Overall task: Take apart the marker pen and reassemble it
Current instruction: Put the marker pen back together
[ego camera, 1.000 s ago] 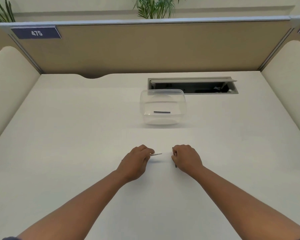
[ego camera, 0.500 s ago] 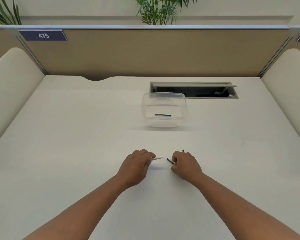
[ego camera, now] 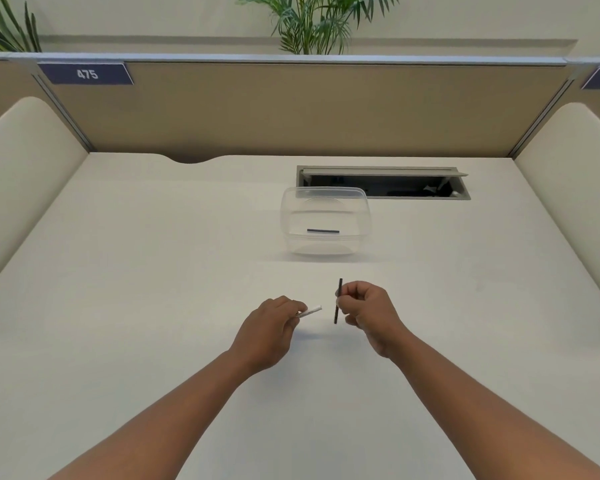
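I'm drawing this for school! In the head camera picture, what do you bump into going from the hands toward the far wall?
left hand and right hand → clear tub holding a dark stick → open cable hatch → tan divider → plant

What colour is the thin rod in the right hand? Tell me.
Black, clearest in the head view: the rod stands upright, pinched by the right hand.

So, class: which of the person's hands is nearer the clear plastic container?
Right. The right hand is just below the clear plastic container, nearly in line; the left hand sits lower and further left.
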Available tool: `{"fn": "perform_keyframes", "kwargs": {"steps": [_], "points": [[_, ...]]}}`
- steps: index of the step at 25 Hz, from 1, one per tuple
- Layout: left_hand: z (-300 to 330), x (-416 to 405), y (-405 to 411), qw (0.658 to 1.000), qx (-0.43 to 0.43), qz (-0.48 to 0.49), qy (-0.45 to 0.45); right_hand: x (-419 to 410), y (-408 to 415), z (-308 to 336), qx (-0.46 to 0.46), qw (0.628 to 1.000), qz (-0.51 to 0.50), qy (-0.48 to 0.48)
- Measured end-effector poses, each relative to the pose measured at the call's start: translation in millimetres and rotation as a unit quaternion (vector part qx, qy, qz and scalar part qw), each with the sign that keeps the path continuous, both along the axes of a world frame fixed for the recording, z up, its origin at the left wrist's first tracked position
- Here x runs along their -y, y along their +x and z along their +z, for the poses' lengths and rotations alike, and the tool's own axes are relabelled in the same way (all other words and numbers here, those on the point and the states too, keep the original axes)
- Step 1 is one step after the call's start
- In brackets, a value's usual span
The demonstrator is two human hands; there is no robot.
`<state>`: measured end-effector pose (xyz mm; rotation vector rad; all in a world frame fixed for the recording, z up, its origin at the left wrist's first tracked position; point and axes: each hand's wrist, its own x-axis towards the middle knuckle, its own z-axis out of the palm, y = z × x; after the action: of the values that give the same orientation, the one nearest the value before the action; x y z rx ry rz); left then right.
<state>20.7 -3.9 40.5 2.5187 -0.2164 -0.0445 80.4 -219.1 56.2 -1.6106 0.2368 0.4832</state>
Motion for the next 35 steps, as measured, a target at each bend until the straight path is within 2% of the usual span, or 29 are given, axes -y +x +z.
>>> {"fn": "perform_keyframes", "kwargs": {"steps": [5,15,29,35], "points": [[3.6,1.0,0.4,1.0,-0.012,0.005,-0.015,0.0,-0.8,10.6,-0.016,0.991,-0.047,0.122],[8.1,-0.1,2.4,0.999,-0.013,0.006,-0.035,1.8,-1.4,11.6,-0.033,0.984,-0.076,0.158],[-0.9,1.3,2.5,0.996,-0.032,0.022,-0.083,-0.5,-3.7,7.5,-0.043,0.988,-0.064,0.136],[-0.7,2.9,4.1,0.994,-0.024,0.026,-0.106,-2.9,-7.0,3.2,-0.016,0.996,0.011,0.083]]}}
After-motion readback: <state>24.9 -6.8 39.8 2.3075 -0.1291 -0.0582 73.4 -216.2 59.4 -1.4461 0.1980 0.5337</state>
